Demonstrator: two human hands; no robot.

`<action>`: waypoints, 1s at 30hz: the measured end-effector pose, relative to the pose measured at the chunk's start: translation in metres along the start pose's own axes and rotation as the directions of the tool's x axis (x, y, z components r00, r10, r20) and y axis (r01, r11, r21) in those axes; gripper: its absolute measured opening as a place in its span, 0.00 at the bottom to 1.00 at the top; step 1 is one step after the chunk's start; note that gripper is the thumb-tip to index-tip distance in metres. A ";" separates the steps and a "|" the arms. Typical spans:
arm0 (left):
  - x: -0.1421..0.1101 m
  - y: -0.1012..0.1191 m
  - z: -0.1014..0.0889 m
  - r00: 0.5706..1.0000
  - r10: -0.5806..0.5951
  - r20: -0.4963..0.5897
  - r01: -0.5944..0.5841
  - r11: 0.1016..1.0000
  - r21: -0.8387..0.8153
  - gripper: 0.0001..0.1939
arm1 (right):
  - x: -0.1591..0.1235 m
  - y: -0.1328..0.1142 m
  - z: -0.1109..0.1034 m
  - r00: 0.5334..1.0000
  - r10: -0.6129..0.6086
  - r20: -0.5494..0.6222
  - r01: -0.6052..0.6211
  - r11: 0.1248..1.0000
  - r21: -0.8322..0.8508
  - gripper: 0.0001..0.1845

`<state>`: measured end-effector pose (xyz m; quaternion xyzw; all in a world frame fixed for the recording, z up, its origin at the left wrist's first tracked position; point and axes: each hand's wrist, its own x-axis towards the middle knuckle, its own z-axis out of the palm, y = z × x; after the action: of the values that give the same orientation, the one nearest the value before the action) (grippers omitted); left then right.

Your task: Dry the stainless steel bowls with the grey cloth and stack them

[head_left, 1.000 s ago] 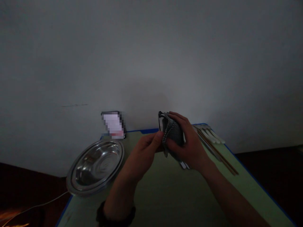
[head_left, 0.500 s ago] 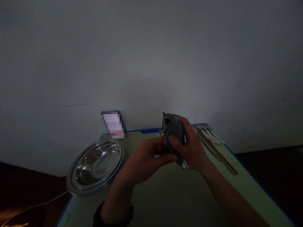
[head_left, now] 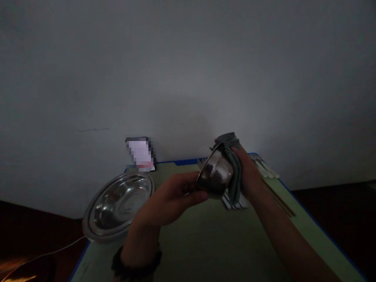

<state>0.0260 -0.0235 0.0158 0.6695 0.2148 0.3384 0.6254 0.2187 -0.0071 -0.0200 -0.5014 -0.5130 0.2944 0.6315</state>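
Observation:
A small shiny metal bowl [head_left: 217,172] is held tilted above the table, its outer side towards me. My left hand [head_left: 179,196] pinches the bowl's rim at its left edge, thumb below and fingers behind. On the right, my right hand [head_left: 248,168] is closed around a grey-green patterned cloth [head_left: 235,174], which lies against the bowl's right side. Some of the right fingers are hidden behind the cloth. Under the bowl, several pieces of cutlery with white handles [head_left: 235,203] lie on the table.
A large steel basin [head_left: 117,207] stands on the green table [head_left: 205,243] at left. Behind it a phone [head_left: 141,154] leans on the wall. To the right lie wooden chopsticks [head_left: 279,197] and several white-handled utensils [head_left: 266,169]. A pale cable runs off the left side.
The bowl, mostly covered by the cloth before, has been turned so that its bare metal outside shows. The right hand and cloth have shifted right; the left hand has moved along the rim.

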 end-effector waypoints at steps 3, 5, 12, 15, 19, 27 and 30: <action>0.005 -0.007 0.001 0.996 0.034 -0.081 -0.052 0.973 -0.225 0.10 | 0.003 0.007 -0.002 0.995 -0.032 -0.093 0.032 0.999 -0.008 0.22; 0.009 -0.012 0.001 0.981 0.063 -0.182 -0.124 0.930 -0.346 0.09 | -0.001 0.005 0.001 0.988 -0.135 -0.075 0.133 0.991 -0.030 0.22; 0.014 -0.018 0.004 0.932 -0.019 -0.361 -0.184 0.836 -0.518 0.11 | -0.016 -0.003 0.013 0.904 -0.426 -0.017 0.418 0.892 -0.171 0.24; 0.016 -0.017 0.007 0.931 -0.032 -0.364 -0.174 0.837 -0.519 0.11 | -0.018 -0.005 0.014 0.852 -0.520 0.057 0.515 0.815 -0.265 0.29; 0.018 -0.020 0.012 0.950 0.026 -0.310 -0.160 0.896 -0.414 0.12 | -0.024 -0.017 0.016 0.781 -0.585 0.219 0.616 0.659 -0.432 0.32; 0.006 -0.012 0.002 0.999 -0.039 0.029 0.044 0.980 -0.194 0.10 | -0.022 -0.034 0.008 0.730 -0.613 0.302 0.684 0.650 -0.333 0.24; -0.002 -0.004 -0.007 0.991 -0.051 0.123 0.054 0.998 -0.018 0.12 | -0.012 -0.028 0.002 0.859 -0.453 0.240 0.501 0.840 -0.207 0.21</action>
<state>0.0204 -0.0196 0.0119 0.6763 0.1900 0.2826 0.6532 0.2096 -0.0265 0.0014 -0.4074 -0.7116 0.1012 0.5634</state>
